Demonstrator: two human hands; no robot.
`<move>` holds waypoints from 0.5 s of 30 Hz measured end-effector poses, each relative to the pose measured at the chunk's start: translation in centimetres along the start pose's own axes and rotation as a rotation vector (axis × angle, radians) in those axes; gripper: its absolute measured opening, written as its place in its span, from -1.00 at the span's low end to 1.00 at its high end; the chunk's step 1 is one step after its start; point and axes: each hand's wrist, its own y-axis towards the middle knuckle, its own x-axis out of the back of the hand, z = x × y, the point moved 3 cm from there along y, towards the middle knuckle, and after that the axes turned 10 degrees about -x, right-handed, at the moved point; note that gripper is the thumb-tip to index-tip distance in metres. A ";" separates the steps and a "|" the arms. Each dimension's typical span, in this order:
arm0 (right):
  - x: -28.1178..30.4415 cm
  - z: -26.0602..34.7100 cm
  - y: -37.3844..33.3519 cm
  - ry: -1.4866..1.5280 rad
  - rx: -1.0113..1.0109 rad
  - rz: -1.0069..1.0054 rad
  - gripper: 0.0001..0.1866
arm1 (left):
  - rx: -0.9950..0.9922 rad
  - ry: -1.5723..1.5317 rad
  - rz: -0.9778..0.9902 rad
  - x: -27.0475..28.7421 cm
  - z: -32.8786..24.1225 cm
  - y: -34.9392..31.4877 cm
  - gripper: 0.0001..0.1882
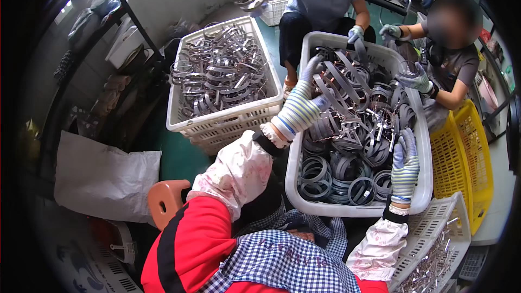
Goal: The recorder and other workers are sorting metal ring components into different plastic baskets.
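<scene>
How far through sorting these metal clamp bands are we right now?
Looks done: the white crate on the left is heaped with bands. In hand: the left hand pulls a strip from the tangle in the grey tub, and the right hand rests on its bands. Left: that tub is well filled with loose and stacked rings, so plenty seemingly remains.

Your left hand (304, 106): fingertips buried among tangled metal bands (347, 130), grip unreadable. Near right, the white basket (434, 228) runs off frame. Far worker's head is cut off.
</scene>
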 end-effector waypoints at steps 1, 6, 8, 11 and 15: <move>0.2 -0.1 0.1 -0.003 0.008 0.006 -0.51 | -0.001 0.013 -0.017 0.5 0.0 -0.2 0.00; -1.2 0.3 -0.2 -0.200 0.048 0.031 -0.55 | -0.159 0.357 -0.318 19.2 -4.1 -1.0 -0.08; -1.5 -0.2 -0.1 -0.176 0.025 0.034 -0.57 | -0.165 0.604 -0.497 26.5 -6.7 -2.7 -0.15; -1.8 -0.5 0.3 -0.224 0.027 0.068 -0.57 | -0.220 0.748 -0.777 39.0 -8.2 -8.2 -0.16; -2.8 -2.2 0.8 -0.231 -0.030 0.102 -0.57 | -0.059 0.632 -1.002 43.3 -7.5 -14.1 -0.15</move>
